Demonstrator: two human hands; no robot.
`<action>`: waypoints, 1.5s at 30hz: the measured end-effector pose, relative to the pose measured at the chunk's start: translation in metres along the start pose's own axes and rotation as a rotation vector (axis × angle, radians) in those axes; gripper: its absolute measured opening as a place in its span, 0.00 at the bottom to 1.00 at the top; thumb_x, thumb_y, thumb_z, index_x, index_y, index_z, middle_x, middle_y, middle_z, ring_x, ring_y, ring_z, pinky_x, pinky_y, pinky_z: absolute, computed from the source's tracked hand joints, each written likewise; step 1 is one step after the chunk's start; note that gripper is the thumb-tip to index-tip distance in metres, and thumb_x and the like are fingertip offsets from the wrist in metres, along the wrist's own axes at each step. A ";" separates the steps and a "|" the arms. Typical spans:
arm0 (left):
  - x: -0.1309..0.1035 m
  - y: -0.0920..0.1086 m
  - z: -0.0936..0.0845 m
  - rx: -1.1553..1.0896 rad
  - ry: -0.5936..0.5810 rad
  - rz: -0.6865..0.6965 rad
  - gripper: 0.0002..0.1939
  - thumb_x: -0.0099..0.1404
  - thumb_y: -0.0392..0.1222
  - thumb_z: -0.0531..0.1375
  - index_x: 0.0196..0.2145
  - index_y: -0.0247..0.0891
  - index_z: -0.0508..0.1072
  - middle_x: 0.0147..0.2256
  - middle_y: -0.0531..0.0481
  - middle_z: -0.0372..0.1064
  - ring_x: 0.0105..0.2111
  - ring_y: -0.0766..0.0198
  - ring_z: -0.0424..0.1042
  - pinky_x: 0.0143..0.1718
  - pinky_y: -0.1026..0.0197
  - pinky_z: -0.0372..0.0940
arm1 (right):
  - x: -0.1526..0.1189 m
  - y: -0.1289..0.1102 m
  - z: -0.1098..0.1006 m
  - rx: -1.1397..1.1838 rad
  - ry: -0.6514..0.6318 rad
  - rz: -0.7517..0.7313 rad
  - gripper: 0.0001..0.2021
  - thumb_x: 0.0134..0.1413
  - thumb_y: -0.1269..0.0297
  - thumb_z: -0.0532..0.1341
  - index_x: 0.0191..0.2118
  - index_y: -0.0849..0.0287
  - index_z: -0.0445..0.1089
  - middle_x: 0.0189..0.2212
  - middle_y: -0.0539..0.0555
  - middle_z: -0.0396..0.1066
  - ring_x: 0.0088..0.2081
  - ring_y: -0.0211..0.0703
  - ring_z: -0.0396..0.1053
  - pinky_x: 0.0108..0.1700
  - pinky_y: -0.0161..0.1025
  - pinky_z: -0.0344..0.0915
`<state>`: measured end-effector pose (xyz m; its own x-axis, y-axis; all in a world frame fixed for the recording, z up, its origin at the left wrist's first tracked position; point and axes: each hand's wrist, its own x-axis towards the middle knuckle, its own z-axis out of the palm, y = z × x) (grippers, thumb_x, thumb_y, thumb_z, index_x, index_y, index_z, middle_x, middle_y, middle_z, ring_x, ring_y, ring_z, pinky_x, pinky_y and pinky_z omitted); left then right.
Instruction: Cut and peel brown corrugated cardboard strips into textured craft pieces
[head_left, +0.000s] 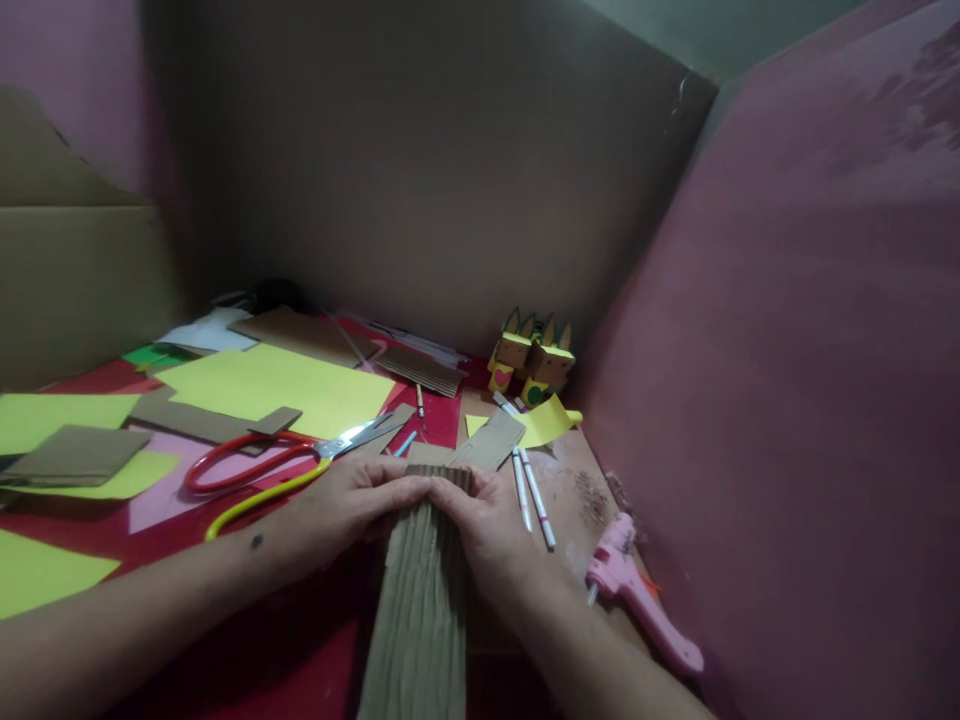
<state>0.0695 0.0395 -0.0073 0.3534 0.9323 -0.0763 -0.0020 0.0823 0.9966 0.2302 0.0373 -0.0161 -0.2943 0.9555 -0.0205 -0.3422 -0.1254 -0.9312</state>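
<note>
Between my two hands is a long strip of corrugated cardboard (420, 610), its ridged face up and its near end running down toward me. My left hand (375, 490) grips the far end from the left, thumb on top. From the right, my right hand (480, 500) pinches the same end, its thumb almost meeting the other thumb. The fingers underneath are hidden. Scissors (322, 455) with red and yellow handles lie just left of my left hand, blades pointing away to the right. A flat cardboard piece (491, 440) rests just beyond my hands.
Yellow paper sheets (277, 390) and cardboard scraps (82, 455) cover the left side. Two white markers (534, 500) lie right of my hands, near a pink glue gun (637, 595) by the wall. Small cardboard figures (532, 360) stand at the back. A pencil (419, 400) lies ahead.
</note>
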 end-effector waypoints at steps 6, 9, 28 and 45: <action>0.005 0.002 -0.002 -0.121 0.034 0.023 0.15 0.56 0.51 0.66 0.30 0.35 0.77 0.27 0.47 0.76 0.26 0.62 0.71 0.29 0.64 0.65 | -0.005 0.002 0.003 0.078 -0.077 0.105 0.17 0.40 0.58 0.72 0.36 0.63 0.76 0.26 0.52 0.75 0.26 0.40 0.71 0.38 0.39 0.67; 0.005 -0.003 0.000 -0.134 0.039 -0.002 0.15 0.54 0.51 0.68 0.29 0.34 0.77 0.21 0.51 0.72 0.19 0.67 0.66 0.20 0.67 0.57 | -0.010 -0.001 0.002 0.013 -0.036 0.104 0.18 0.41 0.58 0.71 0.39 0.63 0.76 0.25 0.53 0.76 0.27 0.43 0.73 0.37 0.41 0.67; 0.000 0.003 0.003 -0.378 -0.005 -0.031 0.16 0.51 0.42 0.70 0.37 0.35 0.77 0.28 0.46 0.79 0.27 0.55 0.77 0.30 0.57 0.72 | -0.020 0.003 0.009 -0.043 -0.031 0.295 0.17 0.42 0.57 0.71 0.33 0.65 0.73 0.25 0.55 0.75 0.26 0.41 0.72 0.36 0.40 0.67; 0.007 0.028 -0.020 -0.198 0.342 0.136 0.09 0.54 0.45 0.68 0.27 0.35 0.78 0.24 0.49 0.76 0.23 0.64 0.71 0.24 0.65 0.64 | -0.012 0.030 0.001 0.065 -0.436 0.384 0.23 0.44 0.50 0.66 0.38 0.66 0.67 0.22 0.59 0.74 0.24 0.47 0.75 0.24 0.40 0.73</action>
<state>0.0531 0.0555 0.0190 0.0071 0.9998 0.0164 -0.2185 -0.0144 0.9757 0.2221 0.0211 -0.0436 -0.7435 0.6418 -0.1877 -0.1887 -0.4706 -0.8619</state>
